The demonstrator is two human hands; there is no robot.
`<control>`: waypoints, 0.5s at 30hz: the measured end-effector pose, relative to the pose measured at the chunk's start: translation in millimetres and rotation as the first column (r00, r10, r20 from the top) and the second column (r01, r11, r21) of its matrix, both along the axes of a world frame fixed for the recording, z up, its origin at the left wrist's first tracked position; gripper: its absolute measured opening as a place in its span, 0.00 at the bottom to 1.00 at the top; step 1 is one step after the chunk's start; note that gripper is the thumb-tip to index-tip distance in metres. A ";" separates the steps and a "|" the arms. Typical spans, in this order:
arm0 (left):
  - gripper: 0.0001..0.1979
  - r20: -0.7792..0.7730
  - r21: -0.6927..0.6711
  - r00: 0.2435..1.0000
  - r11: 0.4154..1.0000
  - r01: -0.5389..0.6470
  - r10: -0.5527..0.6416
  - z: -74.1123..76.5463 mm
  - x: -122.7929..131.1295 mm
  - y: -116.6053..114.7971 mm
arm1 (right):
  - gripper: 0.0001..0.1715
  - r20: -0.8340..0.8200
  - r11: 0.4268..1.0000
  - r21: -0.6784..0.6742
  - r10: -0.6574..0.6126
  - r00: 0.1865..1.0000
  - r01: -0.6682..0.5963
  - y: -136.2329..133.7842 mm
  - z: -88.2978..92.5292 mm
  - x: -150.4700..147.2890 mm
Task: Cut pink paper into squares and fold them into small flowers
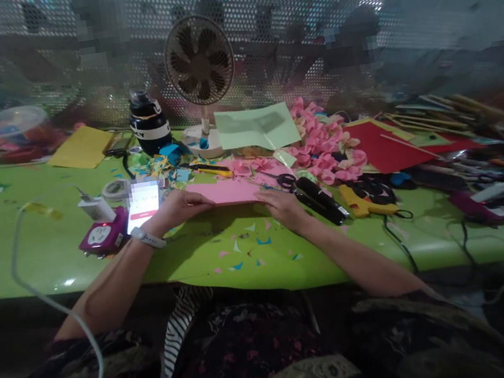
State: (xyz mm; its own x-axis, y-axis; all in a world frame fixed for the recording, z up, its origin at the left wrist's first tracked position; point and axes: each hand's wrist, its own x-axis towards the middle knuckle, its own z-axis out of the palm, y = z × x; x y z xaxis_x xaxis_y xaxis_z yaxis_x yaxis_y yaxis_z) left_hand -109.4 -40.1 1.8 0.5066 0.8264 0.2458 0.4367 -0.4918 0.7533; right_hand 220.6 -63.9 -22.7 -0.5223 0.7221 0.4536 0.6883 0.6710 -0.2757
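A pink paper sheet [226,191] lies flat on the green table [19,249] in front of me. My left hand [180,206] rests on its left end, fingers laid over the edge. My right hand [284,205] presses on its right end, fingers curled against the paper. A watch sits on my left wrist. Black-handled scissors [287,180] lie just right of my right hand. Small coloured paper scraps [251,246] are scattered on the table below the sheet.
A lit phone [143,205], a charger block [96,209] and a purple power strip [101,237] sit left. A small fan [199,64], black bottle [149,125], light green sheet [256,126], pink paper flowers [325,143], red paper [385,144], yellow glue gun [365,203] and several sticks fill the back and right.
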 end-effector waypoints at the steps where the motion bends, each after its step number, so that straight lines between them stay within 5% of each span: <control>1: 0.14 0.030 -0.001 0.999 1.000 -0.014 0.014 0.6 0.4 -0.5 | 0.23 0.020 1.000 0.007 -0.024 1.000 0.024 0.3 0.2 0.3; 9: 0.18 0.214 -0.116 0.966 0.986 -0.118 0.141 14.3 -1.2 -3.4 | 0.26 0.065 0.991 -0.059 -0.115 0.991 0.119 0.0 4.8 12.4; 15: 0.19 0.493 -0.172 0.750 0.894 -0.414 0.442 14.1 -5.0 3.6 | 0.20 -0.171 0.954 0.068 -0.277 0.946 0.291 9.8 51.7 37.4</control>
